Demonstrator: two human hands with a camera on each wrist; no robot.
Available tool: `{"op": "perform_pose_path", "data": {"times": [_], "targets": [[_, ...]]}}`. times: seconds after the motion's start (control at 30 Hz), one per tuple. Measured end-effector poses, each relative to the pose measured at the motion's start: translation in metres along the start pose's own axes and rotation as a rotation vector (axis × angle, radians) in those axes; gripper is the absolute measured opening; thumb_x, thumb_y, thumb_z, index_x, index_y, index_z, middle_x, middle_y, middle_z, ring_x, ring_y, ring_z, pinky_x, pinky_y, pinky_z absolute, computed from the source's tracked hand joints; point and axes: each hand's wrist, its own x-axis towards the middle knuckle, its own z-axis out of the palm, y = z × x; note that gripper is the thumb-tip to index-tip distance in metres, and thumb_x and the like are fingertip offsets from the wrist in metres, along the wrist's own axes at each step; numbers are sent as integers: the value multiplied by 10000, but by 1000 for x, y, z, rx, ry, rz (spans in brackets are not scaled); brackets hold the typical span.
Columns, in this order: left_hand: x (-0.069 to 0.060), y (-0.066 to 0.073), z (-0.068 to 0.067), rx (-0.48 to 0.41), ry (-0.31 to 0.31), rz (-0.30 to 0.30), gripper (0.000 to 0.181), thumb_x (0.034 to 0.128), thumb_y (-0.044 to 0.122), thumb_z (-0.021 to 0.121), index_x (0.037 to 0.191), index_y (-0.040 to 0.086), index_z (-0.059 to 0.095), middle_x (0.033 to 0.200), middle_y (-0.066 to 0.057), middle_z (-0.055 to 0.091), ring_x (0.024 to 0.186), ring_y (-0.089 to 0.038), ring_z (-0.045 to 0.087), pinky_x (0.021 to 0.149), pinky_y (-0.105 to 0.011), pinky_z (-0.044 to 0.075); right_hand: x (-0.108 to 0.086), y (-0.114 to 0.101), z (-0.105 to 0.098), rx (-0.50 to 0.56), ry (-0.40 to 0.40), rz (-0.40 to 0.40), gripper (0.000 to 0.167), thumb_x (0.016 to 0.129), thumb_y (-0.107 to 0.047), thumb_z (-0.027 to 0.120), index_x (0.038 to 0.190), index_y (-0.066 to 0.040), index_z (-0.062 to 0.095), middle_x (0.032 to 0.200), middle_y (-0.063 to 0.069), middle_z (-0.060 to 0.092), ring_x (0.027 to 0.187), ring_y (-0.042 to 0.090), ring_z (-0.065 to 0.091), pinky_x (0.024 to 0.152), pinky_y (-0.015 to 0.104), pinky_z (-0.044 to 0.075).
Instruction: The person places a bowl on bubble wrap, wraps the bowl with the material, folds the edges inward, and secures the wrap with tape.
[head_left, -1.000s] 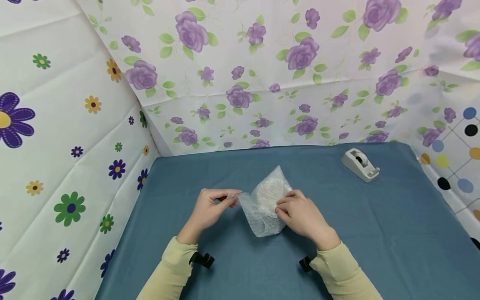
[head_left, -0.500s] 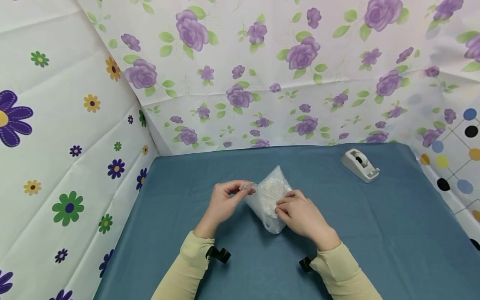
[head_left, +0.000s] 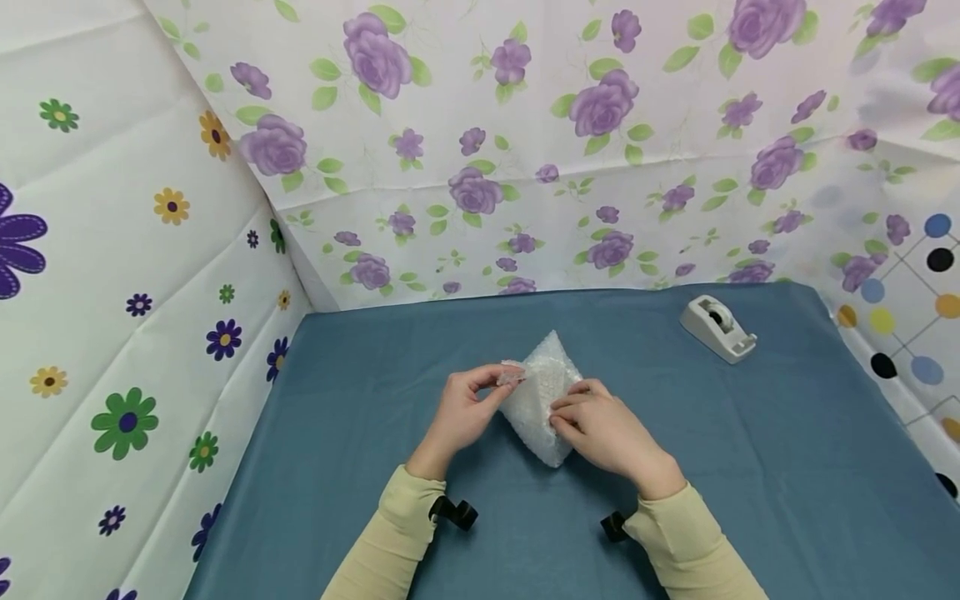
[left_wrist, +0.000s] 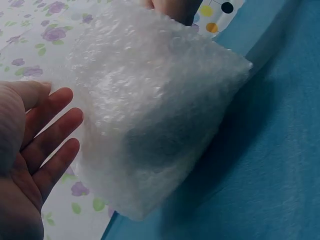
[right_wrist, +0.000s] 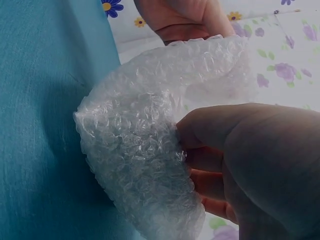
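Note:
A bundle of clear bubble wrap (head_left: 536, 421) stands on the blue cloth between the hands, one corner pointing up; what is inside cannot be made out. My left hand (head_left: 463, 414) pinches the loose upper-left flap of the wrap between thumb and index finger, the other fingers spread, as the left wrist view shows (left_wrist: 45, 135). On the bundle's right side my right hand (head_left: 611, 429) grips the wrap, thumb and curled fingers against its edge. In the right wrist view the bubble wrap (right_wrist: 135, 140) bends over toward the left hand (right_wrist: 187, 17).
A white tape dispenser (head_left: 717, 330) stands at the back right of the blue cloth (head_left: 787, 467). Flowered sheets (head_left: 420, 167) hang behind and at the left; a dotted sheet (head_left: 911, 333) is at the right. Black wrist cameras (head_left: 456, 512) sit below both hands.
My left hand has moved right and slightly up, folding the wrap's flap over toward the bundle. The right hand has stayed nearly still on the bundle's right side.

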Motion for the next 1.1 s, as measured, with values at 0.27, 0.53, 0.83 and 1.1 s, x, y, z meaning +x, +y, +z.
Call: {"op": "perform_pose_path", "data": {"times": [0.27,0.53,0.83,1.1], "targets": [[-3,-5,11,65,-100,14,268,1050,153,729,1310,186,784,1253,29,771,485,-90,450,489,-301,445,-2,4,-6,6,-19,-42,196,1085,-174,663,1127,-118,846,1161,19,786,1288,304,587,1132,490,446],[-4,-8,16,86,-121,29,334,1027,152,762,1361,169,754,1273,-12,767,388,-13,214,440,-252,327,-1,6,-11,5,-55,-77,179,1084,-160,662,1113,-132,837,1115,-10,772,1253,272,603,1157,482,423],[-5,-10,19,148,-163,9,398,1016,163,779,1410,179,724,1315,-32,749,376,1,237,439,-251,351,-2,12,-16,38,-73,-77,166,1051,-170,722,1166,-123,832,1160,0,772,1297,287,609,1128,493,471],[-4,-8,23,279,-178,53,536,986,134,800,1499,145,642,1287,-57,756,651,-67,635,702,-319,553,-5,14,-24,60,-31,-60,169,1046,-158,727,1160,-103,839,1204,43,766,1295,304,622,1084,513,511]]}}
